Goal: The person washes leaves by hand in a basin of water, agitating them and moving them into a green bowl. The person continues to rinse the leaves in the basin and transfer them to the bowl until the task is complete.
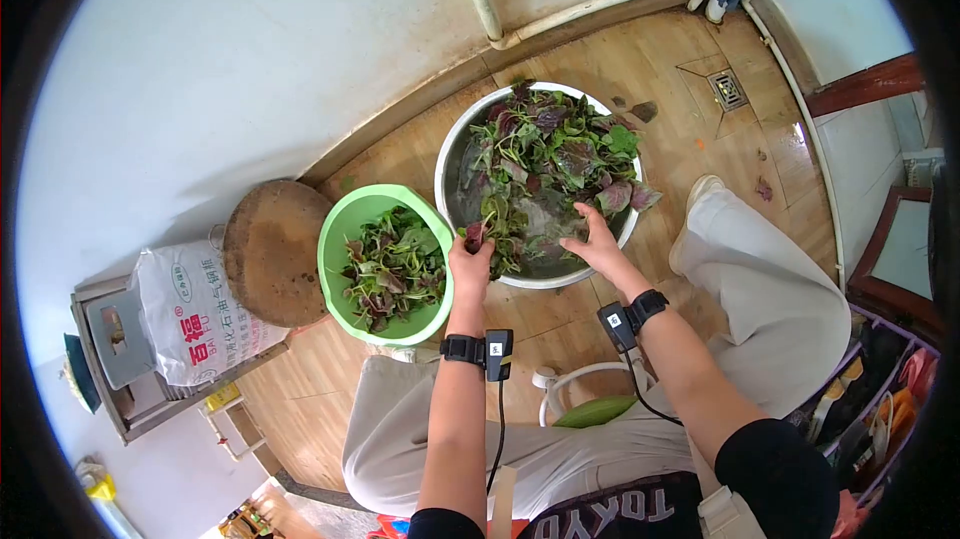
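Left grip (470, 261) on leaves (478, 235) — tan floor (680, 59), white wall (230, 59).

The person wears a black shirt (620, 511) with pale "TOKYO" lettering, short black sleeves (778, 479), loose off-white trousers (770, 304) and a pale shoe (703, 189). Above the bare left hand (470, 264) and right hand (598, 246), black wristbands (463, 347) carry small labelled black boxes (499, 349) trailing thin black cables (498, 436). A pale strap (727, 516) has a buckle.
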`<action>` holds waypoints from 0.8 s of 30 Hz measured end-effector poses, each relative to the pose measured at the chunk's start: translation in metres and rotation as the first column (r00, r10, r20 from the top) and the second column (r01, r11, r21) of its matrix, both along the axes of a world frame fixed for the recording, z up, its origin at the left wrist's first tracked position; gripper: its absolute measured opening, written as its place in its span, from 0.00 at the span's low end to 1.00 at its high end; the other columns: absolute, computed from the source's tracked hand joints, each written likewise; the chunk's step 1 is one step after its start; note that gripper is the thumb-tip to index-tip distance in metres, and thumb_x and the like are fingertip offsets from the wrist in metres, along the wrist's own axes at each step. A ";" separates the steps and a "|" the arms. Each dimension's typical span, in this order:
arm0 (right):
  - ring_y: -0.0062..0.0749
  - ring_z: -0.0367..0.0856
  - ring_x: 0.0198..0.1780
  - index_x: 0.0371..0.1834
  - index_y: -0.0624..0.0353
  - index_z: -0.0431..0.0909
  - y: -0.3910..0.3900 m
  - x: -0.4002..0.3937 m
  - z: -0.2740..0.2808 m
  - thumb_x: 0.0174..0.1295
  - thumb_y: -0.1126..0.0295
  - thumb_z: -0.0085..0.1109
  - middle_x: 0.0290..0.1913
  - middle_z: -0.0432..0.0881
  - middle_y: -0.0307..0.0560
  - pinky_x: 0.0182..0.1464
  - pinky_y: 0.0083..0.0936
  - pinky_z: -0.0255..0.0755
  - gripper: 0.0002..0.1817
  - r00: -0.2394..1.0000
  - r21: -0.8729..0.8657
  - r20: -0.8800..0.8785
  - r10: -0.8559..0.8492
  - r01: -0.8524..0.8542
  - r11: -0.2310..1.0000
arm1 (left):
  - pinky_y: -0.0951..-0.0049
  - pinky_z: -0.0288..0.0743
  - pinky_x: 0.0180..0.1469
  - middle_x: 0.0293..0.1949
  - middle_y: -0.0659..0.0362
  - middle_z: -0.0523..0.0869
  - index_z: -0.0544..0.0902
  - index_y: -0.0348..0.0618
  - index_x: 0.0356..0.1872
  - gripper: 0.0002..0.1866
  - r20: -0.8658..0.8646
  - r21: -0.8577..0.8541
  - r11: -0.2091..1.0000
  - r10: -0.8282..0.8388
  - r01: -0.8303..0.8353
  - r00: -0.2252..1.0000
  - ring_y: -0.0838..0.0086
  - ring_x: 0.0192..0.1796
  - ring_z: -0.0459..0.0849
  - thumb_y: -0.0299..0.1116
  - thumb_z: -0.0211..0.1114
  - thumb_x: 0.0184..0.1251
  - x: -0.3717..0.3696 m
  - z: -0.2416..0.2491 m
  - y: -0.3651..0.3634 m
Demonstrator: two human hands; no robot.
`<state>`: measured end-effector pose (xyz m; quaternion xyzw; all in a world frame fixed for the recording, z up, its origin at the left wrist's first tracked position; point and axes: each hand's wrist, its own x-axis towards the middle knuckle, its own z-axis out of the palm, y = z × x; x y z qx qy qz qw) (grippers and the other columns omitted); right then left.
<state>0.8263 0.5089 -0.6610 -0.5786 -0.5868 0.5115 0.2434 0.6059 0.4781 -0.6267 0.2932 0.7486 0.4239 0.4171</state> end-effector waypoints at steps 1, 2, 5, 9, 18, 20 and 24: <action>0.46 0.55 0.63 0.61 0.58 0.55 0.000 0.001 0.000 0.46 0.64 0.64 0.59 0.60 0.57 0.62 0.33 0.53 0.38 0.997 -0.112 -0.071 0.003 -0.011 0.994 | 0.81 0.67 0.36 0.31 0.63 0.79 0.77 0.38 0.36 0.11 0.038 -0.053 0.999 0.002 0.000 0.999 0.81 0.32 0.74 0.20 0.63 0.48 -0.002 0.006 -0.001; 0.46 0.55 0.63 0.61 0.58 0.55 0.000 0.002 0.000 0.46 0.64 0.64 0.59 0.60 0.57 0.62 0.33 0.53 0.38 0.997 -0.111 -0.076 0.002 -0.010 0.994 | 0.81 0.67 0.36 0.31 0.63 0.79 0.77 0.38 0.36 0.11 0.033 -0.052 0.999 0.000 0.002 0.999 0.81 0.32 0.74 0.20 0.63 0.48 -0.004 0.009 -0.001; 0.47 0.59 0.61 0.60 0.58 0.57 0.001 0.002 -0.001 0.47 0.64 0.63 0.58 0.62 0.56 0.60 0.34 0.56 0.36 0.995 -0.069 -0.048 0.089 -0.092 0.993 | 0.80 0.67 0.37 0.32 0.63 0.79 0.76 0.37 0.37 0.12 0.079 -0.041 0.999 0.030 -0.027 0.996 0.81 0.33 0.74 0.21 0.63 0.50 -0.014 0.019 -0.004; 0.46 0.66 0.57 0.58 0.57 0.62 0.001 0.002 -0.006 0.50 0.64 0.60 0.56 0.67 0.55 0.58 0.33 0.61 0.31 0.981 -0.160 -0.067 0.182 -0.191 0.968 | 0.79 0.68 0.38 0.32 0.62 0.79 0.76 0.36 0.38 0.12 -0.143 -0.077 0.992 -0.109 0.098 0.984 0.80 0.33 0.74 0.23 0.64 0.50 -0.055 0.028 -0.012; 0.46 0.66 0.57 0.53 0.56 0.67 0.004 -0.014 -0.018 0.52 0.66 0.55 0.55 0.68 0.55 0.58 0.34 0.60 0.23 0.964 -0.071 0.028 0.263 -0.260 0.963 | 0.71 0.72 0.40 0.34 0.50 0.81 0.76 0.35 0.41 0.21 -0.390 -0.268 0.951 -0.251 0.152 0.886 0.65 0.36 0.79 0.31 0.68 0.43 -0.189 0.064 -0.045; 0.48 0.65 0.57 0.53 0.56 0.68 0.009 -0.022 -0.008 0.52 0.66 0.55 0.55 0.68 0.55 0.58 0.34 0.60 0.23 0.939 -0.105 0.036 0.343 -0.338 0.935 | 0.67 0.67 0.51 0.50 0.42 0.73 0.72 0.38 0.51 0.32 -0.456 -0.346 0.924 -0.320 0.165 0.830 0.59 0.51 0.74 0.38 0.71 0.40 -0.197 0.051 -0.051; 0.49 0.63 0.58 0.53 0.55 0.68 0.022 -0.046 -0.020 0.50 0.69 0.55 0.56 0.68 0.53 0.59 0.33 0.60 0.23 0.865 -0.116 0.127 0.486 -0.473 0.873 | 0.63 0.59 0.60 0.60 0.36 0.57 0.67 0.41 0.57 0.40 -0.480 -0.473 0.879 -0.308 0.053 0.822 0.51 0.64 0.58 0.46 0.70 0.40 -0.181 0.039 -0.057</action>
